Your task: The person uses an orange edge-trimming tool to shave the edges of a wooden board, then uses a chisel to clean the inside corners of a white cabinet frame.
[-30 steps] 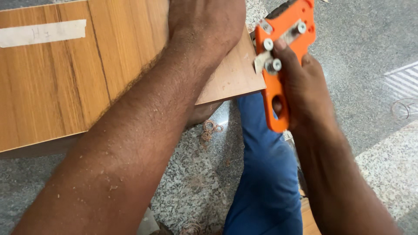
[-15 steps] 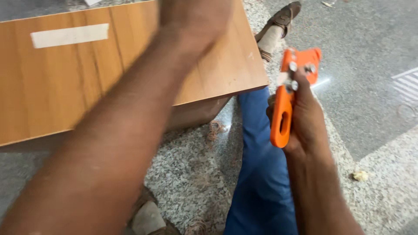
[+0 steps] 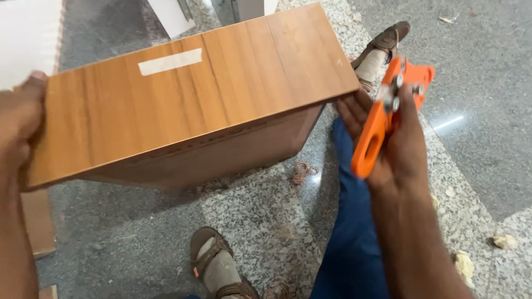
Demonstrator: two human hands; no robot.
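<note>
Beyond frame, left hand [image 3: 19,119] grips wooden box [image 3: 188,94], arm cut off.

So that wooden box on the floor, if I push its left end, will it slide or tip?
The wooden box looks rigid, made of flat laminate panels, so it should not flex. It sits long and low, so it probably slides on the polished stone floor rather than tipping. The left hand already grips its end; its smooth surface may be slippery.
</note>
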